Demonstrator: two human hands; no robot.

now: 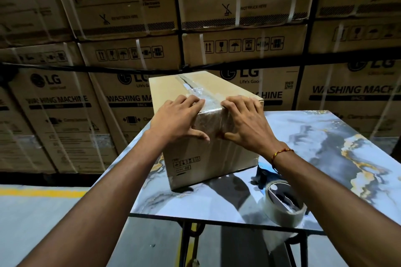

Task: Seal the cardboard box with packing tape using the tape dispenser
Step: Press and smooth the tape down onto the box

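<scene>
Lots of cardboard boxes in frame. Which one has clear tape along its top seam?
The small plain box on the marbled table, under both hands. The stacked washing-machine cartons behind carry white straps, not tape.

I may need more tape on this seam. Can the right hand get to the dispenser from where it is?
Probably yes. The dispenser sits in the open on the table just under the right forearm; the right hand only presses on the box and holds nothing.

One head-worn wide view looks forward and down, close over the table [325,136]
</scene>
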